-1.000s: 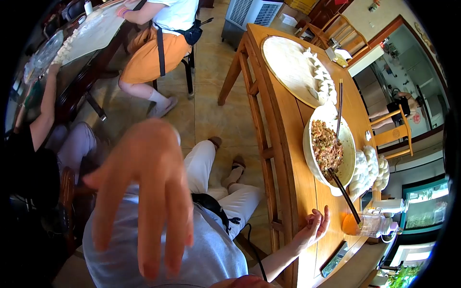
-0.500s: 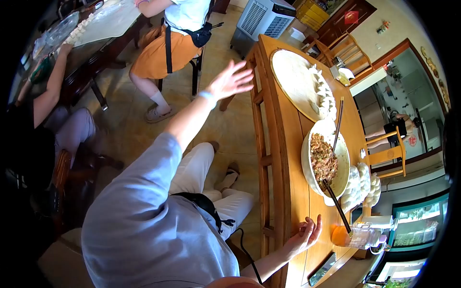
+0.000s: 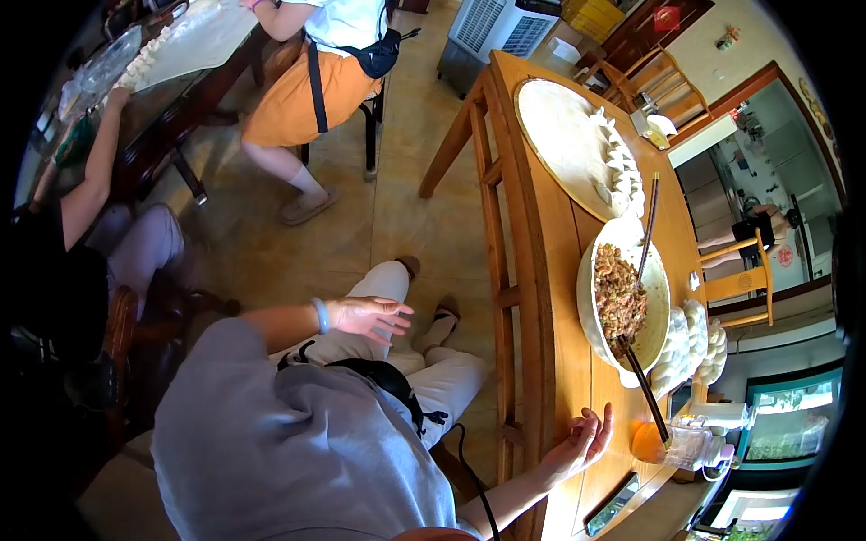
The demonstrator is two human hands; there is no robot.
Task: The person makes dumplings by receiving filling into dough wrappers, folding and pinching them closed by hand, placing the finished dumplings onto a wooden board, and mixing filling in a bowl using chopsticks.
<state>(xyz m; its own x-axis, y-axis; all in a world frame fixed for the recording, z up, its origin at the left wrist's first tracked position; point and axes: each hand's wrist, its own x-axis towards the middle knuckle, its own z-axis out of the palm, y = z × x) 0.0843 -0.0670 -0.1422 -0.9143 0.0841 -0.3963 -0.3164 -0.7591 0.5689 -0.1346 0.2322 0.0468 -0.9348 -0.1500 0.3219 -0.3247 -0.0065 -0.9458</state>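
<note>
My left hand (image 3: 370, 320), with a pale bracelet at its wrist, is held over my lap. It is empty and its fingers are spread. My right hand (image 3: 582, 444) is at the near edge of the wooden table (image 3: 564, 361), palm up, its fingers loosely bent and apart with nothing in them. Beyond that hand stands a white bowl (image 3: 657, 311) of minced filling (image 3: 618, 293). Dark chopsticks (image 3: 646, 389) lean out of the bowl toward a jar of orange liquid (image 3: 651, 444). More chopsticks (image 3: 649, 225) rest at its far side. A phone (image 3: 612, 505) lies beside my right hand.
A round floured board (image 3: 559, 135) carries a row of dumplings (image 3: 621, 167). Bags of white pieces (image 3: 681, 347) are beside the bowl. A person in orange shorts (image 3: 293, 104) and another person's arm (image 3: 95, 162) are at a dark table (image 3: 162, 126). An air cooler (image 3: 492, 36) stands behind.
My left hand has come down from its stretched-out position near the table's corner to over my lap. My right hand stays at the table edge. The view has shifted slightly.
</note>
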